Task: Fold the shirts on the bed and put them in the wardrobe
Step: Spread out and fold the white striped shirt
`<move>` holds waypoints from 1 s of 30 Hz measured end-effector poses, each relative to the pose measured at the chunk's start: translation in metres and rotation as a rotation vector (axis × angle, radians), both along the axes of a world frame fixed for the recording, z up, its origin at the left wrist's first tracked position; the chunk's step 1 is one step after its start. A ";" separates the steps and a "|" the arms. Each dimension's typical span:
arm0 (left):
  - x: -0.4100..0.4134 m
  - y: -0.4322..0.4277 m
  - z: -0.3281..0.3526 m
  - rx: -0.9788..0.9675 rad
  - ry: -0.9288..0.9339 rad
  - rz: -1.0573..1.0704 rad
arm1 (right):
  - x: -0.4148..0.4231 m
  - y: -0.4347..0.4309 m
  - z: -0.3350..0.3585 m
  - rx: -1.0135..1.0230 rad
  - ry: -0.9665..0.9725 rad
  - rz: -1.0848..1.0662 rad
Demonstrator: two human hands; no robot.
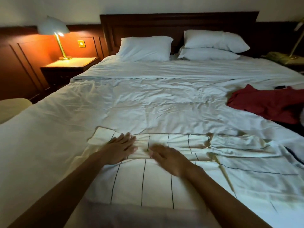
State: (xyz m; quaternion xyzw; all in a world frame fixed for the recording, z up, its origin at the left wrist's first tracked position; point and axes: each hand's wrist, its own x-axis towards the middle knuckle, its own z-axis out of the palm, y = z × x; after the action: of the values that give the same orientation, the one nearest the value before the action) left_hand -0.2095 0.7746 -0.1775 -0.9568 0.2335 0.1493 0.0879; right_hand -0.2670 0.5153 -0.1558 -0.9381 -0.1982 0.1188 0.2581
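A white shirt with thin dark stripes (pixel 143 183) lies spread on the near part of the bed (pixel 148 99), one sleeve folded across its top. My left hand (pixel 121 148) lies flat on that folded sleeve at the left, fingers straight. My right hand (pixel 167 157) presses flat on the shirt just to the right of it, palm down. Neither hand grips the cloth. A dark red shirt (pixel 266 104) lies crumpled at the bed's right edge.
Three white pillows (pixel 144 48) rest against a dark wooden headboard (pixel 177 22). A lit lamp (pixel 56 35) stands on the nightstand (pixel 69 65) at the left. A small dark object (pixel 280 87) lies behind the red shirt. The wardrobe is out of view.
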 end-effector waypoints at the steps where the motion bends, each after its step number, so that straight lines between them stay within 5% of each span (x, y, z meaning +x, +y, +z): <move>1: 0.000 0.004 0.003 0.012 -0.025 0.012 | -0.002 -0.006 0.005 0.073 -0.012 -0.039; 8: 0.000 0.055 0.034 -0.475 -0.045 0.049 | -0.013 -0.068 -0.002 -0.302 -0.282 -0.155; 13: -0.010 0.066 0.041 -0.314 -0.242 0.094 | -0.025 -0.070 -0.010 -0.287 -0.369 -0.198; 19: -0.010 0.061 0.057 -0.255 -0.226 0.142 | -0.024 -0.071 -0.012 -0.329 -0.451 -0.263; 25: -0.007 0.060 0.052 -0.317 -0.116 0.302 | -0.019 -0.080 -0.024 -0.493 -0.361 -0.237; 30: -0.029 0.052 0.031 -0.179 0.145 0.520 | -0.027 -0.041 -0.028 -0.348 -0.281 -0.154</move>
State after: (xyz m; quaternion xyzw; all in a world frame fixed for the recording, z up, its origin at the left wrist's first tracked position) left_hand -0.2382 0.8264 -0.1462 -0.9753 -0.0020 0.2137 -0.0552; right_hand -0.2939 0.4740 -0.1836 -0.9881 -0.1368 -0.0005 0.0707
